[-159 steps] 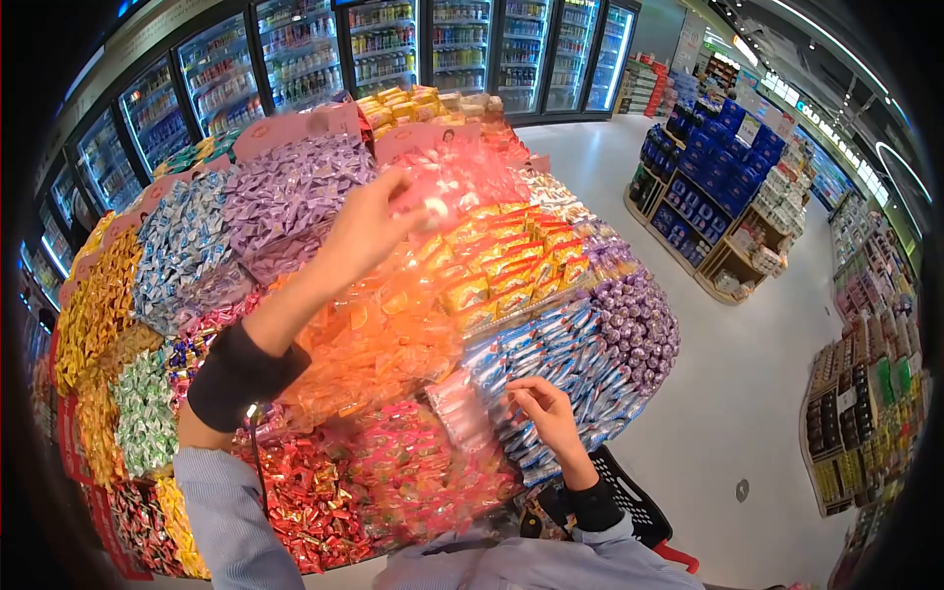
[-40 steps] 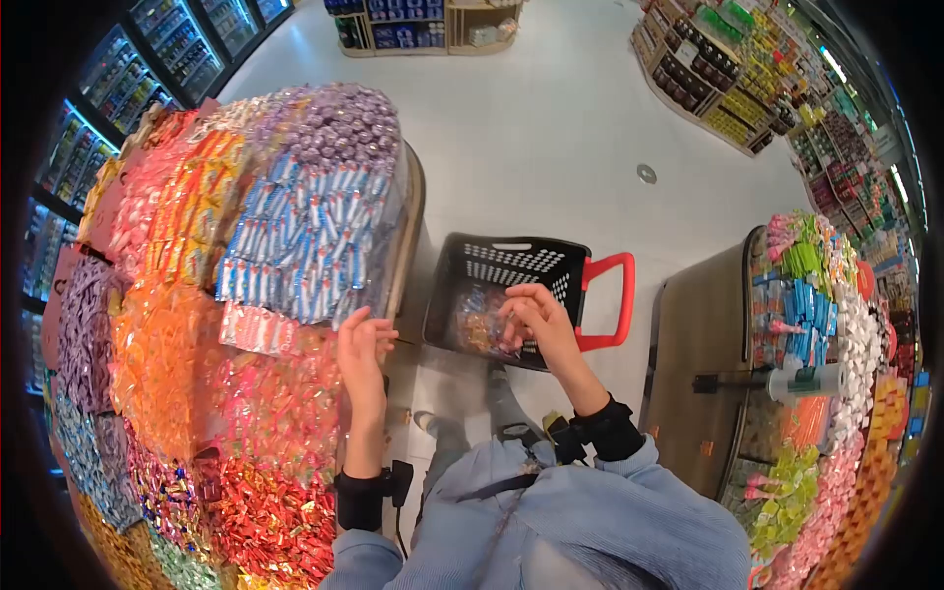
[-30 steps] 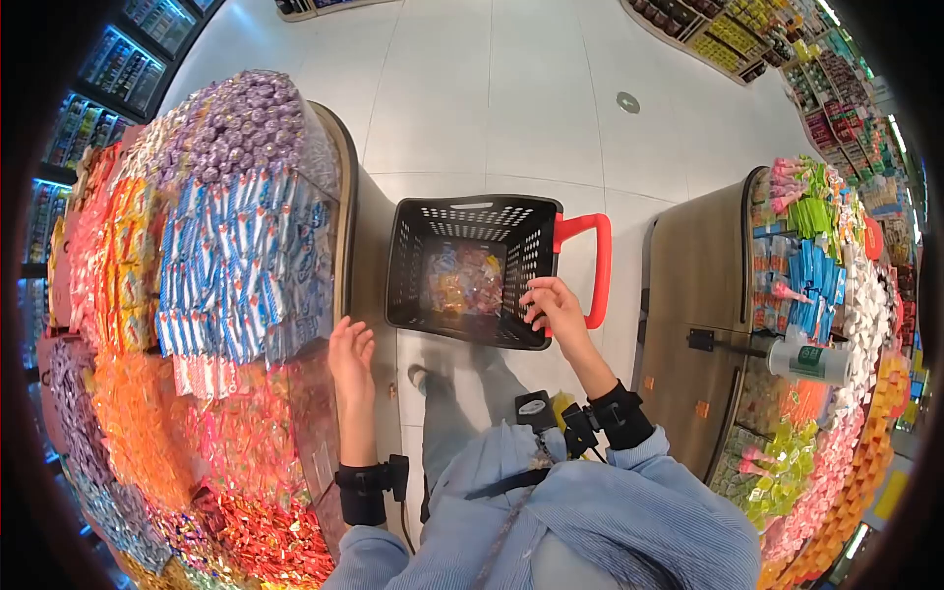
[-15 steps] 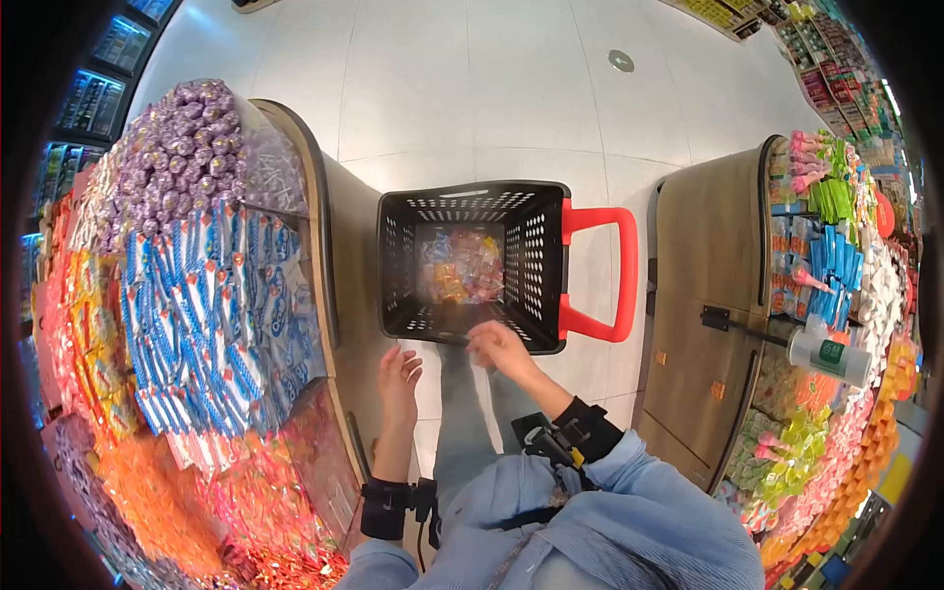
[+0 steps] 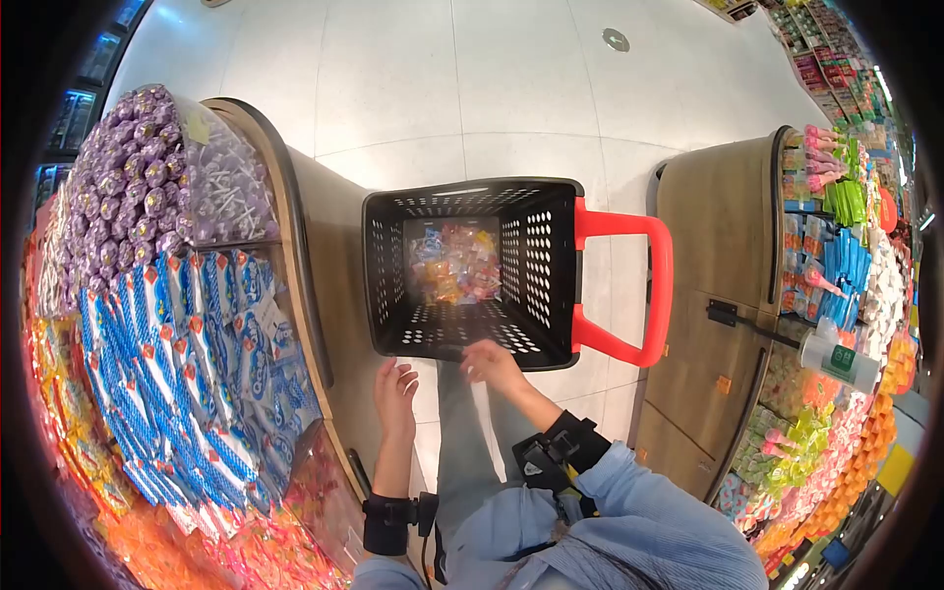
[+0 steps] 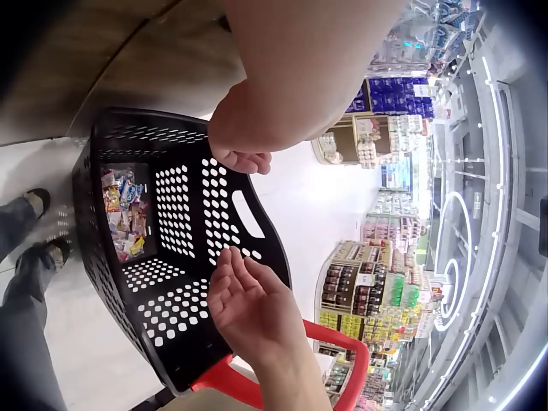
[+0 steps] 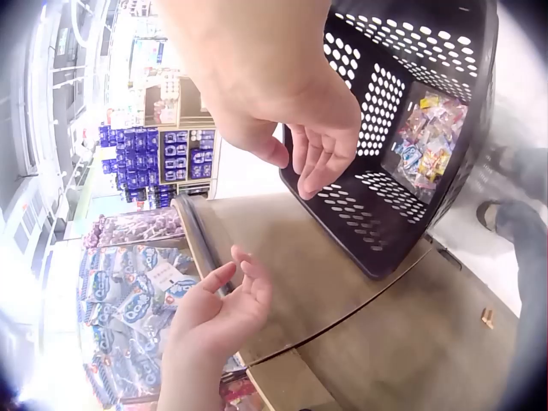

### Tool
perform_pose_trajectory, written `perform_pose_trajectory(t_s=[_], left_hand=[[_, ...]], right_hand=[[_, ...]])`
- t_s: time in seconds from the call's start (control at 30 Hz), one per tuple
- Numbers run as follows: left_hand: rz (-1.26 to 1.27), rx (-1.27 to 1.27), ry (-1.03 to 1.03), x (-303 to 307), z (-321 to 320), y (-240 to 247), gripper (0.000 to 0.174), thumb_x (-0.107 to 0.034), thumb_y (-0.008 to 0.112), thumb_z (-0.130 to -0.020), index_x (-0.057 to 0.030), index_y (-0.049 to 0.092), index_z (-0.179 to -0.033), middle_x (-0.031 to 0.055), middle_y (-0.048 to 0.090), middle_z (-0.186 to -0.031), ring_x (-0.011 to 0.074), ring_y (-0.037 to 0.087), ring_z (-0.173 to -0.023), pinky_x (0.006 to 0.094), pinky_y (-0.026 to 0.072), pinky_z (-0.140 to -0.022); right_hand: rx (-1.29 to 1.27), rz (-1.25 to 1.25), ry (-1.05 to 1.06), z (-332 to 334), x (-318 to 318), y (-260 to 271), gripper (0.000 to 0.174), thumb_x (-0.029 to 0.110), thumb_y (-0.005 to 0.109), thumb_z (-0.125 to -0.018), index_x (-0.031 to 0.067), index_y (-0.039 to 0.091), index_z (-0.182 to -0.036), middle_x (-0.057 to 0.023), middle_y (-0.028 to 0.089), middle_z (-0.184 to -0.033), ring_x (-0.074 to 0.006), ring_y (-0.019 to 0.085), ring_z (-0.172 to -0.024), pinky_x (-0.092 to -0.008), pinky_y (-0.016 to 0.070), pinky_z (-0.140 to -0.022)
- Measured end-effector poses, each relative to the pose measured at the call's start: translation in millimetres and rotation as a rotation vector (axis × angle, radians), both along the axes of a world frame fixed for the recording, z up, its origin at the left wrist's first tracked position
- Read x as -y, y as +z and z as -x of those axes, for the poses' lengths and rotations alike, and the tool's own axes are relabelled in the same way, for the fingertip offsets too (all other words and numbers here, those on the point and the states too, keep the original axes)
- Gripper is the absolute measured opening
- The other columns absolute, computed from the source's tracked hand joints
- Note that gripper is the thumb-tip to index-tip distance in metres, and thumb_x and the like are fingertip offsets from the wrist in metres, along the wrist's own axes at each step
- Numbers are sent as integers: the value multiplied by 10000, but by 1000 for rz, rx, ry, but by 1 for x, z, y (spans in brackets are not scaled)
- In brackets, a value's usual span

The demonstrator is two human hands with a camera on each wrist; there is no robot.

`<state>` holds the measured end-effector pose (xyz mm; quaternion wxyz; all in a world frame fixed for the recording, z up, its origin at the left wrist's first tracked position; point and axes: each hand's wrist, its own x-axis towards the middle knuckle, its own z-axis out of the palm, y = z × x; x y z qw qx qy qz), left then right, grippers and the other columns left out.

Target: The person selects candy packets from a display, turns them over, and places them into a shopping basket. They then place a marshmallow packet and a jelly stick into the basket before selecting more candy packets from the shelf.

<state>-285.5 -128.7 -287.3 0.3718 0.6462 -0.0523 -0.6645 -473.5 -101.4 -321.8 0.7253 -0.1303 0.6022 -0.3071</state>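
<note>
A black perforated shopping basket [image 5: 539,265] with a red handle [image 5: 657,285] stands on the floor in front of me, a heap of wrapped candies [image 5: 457,267] in its bottom. My right hand [image 5: 495,367] is at the basket's near rim with loosely bent fingers; its palm shows nothing held in the left wrist view. Beside the basket's near left corner my left hand [image 5: 395,398] is raised, fingers relaxed, nothing in it. In the right wrist view the left hand [image 7: 227,308] appears palm up, next to the wooden side of the candy stand.
At left, a candy stand [image 5: 334,265] bears blue-and-white wrapped bars [image 5: 187,364] and purple lollipops [image 5: 128,177]. Another wooden stand [image 5: 713,216] with colourful sweets is at right, a cylindrical holder [image 5: 839,359] sticking out from it. Pale floor [image 5: 393,88] stretches ahead.
My view has turned from the candy display down to the basket, which now appears larger. The right hand has moved from the basket's handle side to its near rim; the left hand has left the display.
</note>
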Motion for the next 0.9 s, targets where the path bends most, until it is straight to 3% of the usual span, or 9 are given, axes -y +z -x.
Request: perform_pose_trajectory(t_s=[0.13, 0.27, 0.47, 0.57, 0.6, 0.7, 0.73, 0.83, 0.9], left_hand=[[-26, -10, 21, 3, -1, -9, 259, -135, 435, -873, -52, 448, -1118, 50, 523, -915, 134, 517, -801, 256, 430, -714], [-36, -5, 18, 2, -5, -21, 254, -140, 437, -867, -44, 450, -1102, 54, 516, -913, 139, 511, -808, 263, 415, -720], [-73, 19, 13, 3, -8, -40, 255, -143, 438, -871, -53, 455, -1109, 42, 519, -910, 130, 507, -813, 254, 416, -716], [-75, 11, 13, 7, -9, -52, 262, -150, 439, -874, -62, 452, -1121, 36, 524, -910, 121, 508, -813, 246, 416, -718], [-76, 9, 15, 9, -9, -55, 264, -151, 439, -875, -62, 449, -1123, 35, 524, -910, 119, 508, -812, 245, 415, -721], [-95, -6, 40, 21, -7, -68, 263, -126, 427, -868, -18, 441, -1107, 56, 512, -893, 134, 502, -812, 263, 407, -727], [-100, -6, 41, 26, -6, -73, 266, -126, 429, -866, -16, 440, -1108, 56, 514, -893, 134, 502, -811, 264, 407, -728], [-97, -15, 51, 39, -3, -91, 274, -126, 437, -862, -12, 438, -1112, 58, 518, -896, 132, 502, -810, 262, 406, -732], [-72, -29, 62, 46, -3, -104, 278, -125, 442, -859, -10, 437, -1113, 58, 520, -899, 130, 502, -809, 259, 406, -734]], right_hand=[[-17, -35, -29, 7, 15, -35, 154, 85, 443, -841, 21, 507, -966, -71, 588, -771, -130, 567, -639, -244, 485, -588], [-75, -26, -77, 13, 39, -86, 141, 111, 452, -827, 29, 511, -927, -68, 592, -737, -102, 546, -519, -223, 465, -484], [-356, -147, 52, 37, 68, -183, 167, 153, 511, -808, -8, 540, -842, -65, 568, -632, -137, 546, -473, -263, 471, -451], [-591, -191, 257, 58, 66, -218, 181, 181, 524, -773, 23, 608, -749, -160, 607, -699, -216, 611, -572, -310, 485, -564], [-686, -115, 302, 64, 64, -233, 197, 219, 551, -745, 40, 631, -761, -183, 611, -774, -279, 613, -734, -348, 467, -682], [-821, -59, 310, 73, 67, -241, 189, 175, 559, -753, -8, 590, -791, -159, 611, -689, -241, 613, -598, -333, 483, -589], [-868, -61, 368, 74, 71, -240, 177, 165, 558, -742, 11, 601, -817, -177, 617, -781, -273, 612, -739, -327, 471, -690], [-895, -72, 473, 81, 69, -273, 168, 166, 562, -738, 27, 603, -822, -162, 618, -827, -286, 591, -827, -322, 458, -731], [-924, -90, 511, 85, 65, -298, 161, 159, 559, -737, 22, 593, -815, -169, 616, -806, -282, 595, -800, -316, 455, -724]])
